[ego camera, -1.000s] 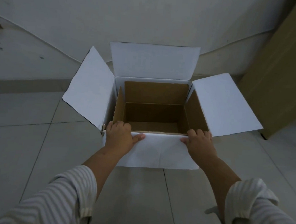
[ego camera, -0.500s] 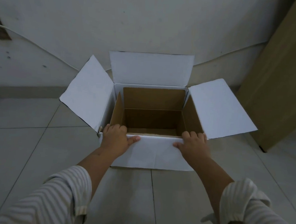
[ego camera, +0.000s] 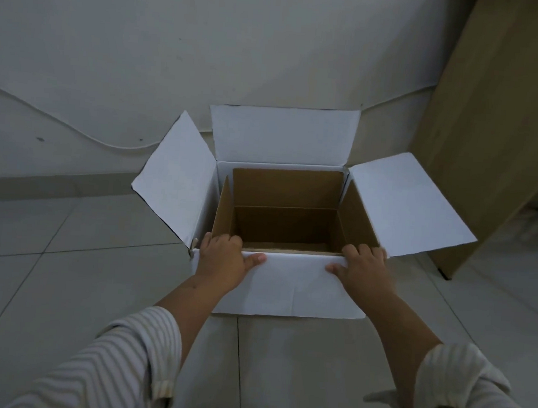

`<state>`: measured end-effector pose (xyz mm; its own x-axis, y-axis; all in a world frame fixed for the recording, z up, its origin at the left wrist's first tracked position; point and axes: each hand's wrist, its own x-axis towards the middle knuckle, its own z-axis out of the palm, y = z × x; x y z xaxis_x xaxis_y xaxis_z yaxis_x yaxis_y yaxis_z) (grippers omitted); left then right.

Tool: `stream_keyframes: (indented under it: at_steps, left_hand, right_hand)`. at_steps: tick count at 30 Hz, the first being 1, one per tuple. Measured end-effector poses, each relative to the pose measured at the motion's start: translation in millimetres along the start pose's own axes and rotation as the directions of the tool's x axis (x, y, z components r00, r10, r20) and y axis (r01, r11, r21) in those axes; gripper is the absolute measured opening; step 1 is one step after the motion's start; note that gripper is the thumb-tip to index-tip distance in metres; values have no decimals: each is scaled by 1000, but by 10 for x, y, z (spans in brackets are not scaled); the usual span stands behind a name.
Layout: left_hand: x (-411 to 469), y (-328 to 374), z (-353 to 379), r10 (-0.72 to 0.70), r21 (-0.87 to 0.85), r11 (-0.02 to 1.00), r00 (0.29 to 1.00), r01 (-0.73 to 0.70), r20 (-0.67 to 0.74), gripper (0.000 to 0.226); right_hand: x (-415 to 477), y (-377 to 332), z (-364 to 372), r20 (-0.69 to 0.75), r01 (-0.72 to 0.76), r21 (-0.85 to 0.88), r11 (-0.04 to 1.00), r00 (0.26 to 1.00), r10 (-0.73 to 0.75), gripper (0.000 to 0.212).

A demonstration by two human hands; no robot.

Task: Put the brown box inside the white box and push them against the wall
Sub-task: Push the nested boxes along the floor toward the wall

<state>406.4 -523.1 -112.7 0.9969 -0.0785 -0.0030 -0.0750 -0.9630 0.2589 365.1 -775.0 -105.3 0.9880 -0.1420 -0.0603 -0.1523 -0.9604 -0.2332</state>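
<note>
Hands, left (ego camera: 222,262) and right (ego camera: 363,269), curl fingers over smooth white box (ego camera: 290,288) rim, brown box (ego camera: 285,205) nested inside.

the white box (ego camera: 290,288) sits on the floor (ego camera: 65,269) with its top open, and the brown box (ego camera: 286,217) stands inside it, also open at the top. the wall (ego camera: 209,40) rises behind both; the rear flap of the outer box stands upright in front of it, though whether it touches cannot be told. one side flap spreads out to the left, another to the right. a board (ego camera: 502,124) leans to the right of the boxes. the left hand (ego camera: 225,261) and the right hand (ego camera: 363,267) rest on the near rim, at its left and right ends, fingers hooked over the edge, thumbs lying on the near wall.
</note>
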Motion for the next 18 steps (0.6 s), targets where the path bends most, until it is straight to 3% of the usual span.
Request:
stream_keyframes:
  at_steps: [18]
  left_hand:
    - [496, 709, 233, 33, 26, 999, 998, -31, -55, 65]
  right_hand:
    - [581, 674, -107, -94, -58, 59, 997, 994, 64, 45]
